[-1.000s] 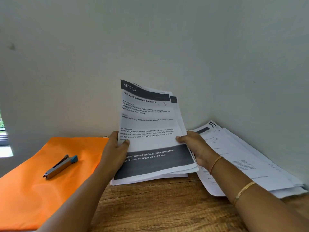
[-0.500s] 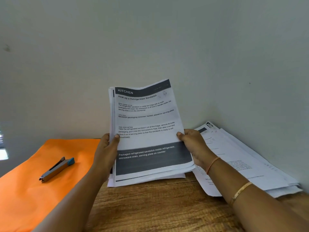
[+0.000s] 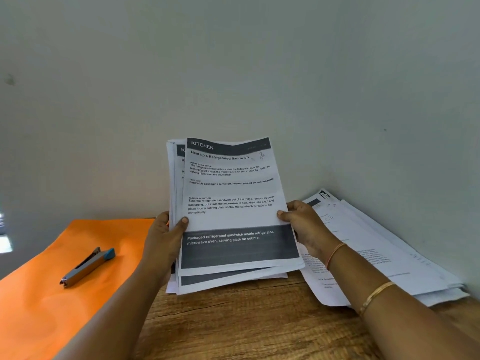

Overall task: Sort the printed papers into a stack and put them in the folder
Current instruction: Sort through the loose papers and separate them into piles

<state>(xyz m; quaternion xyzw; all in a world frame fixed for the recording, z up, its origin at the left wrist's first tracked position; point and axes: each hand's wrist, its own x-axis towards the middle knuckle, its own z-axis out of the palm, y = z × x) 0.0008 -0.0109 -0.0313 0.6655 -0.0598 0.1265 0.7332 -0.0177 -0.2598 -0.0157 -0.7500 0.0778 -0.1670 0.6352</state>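
Note:
A bundle of printed papers (image 3: 231,193) stands nearly upright on the wooden table, its top sheet headed "KITCHEN". My left hand (image 3: 166,237) grips the bundle's left edge, thumb on the front sheet. My right hand (image 3: 304,222) grips the right edge the same way. The sheets behind the front one stick out unevenly at the left and bottom. The orange folder (image 3: 52,294) lies flat and closed at the left. A second pile of printed papers (image 3: 376,245) lies in the right corner against the wall.
A grey and blue stapler (image 3: 88,266) rests on the orange folder. Bare wooden table (image 3: 246,323) shows in front of the bundle. Plain walls close off the back and the right side.
The bundle has been tilted and shifted so that the back sheets, which stuck out at the right, now stick out at the left. Both hands keep their grip.

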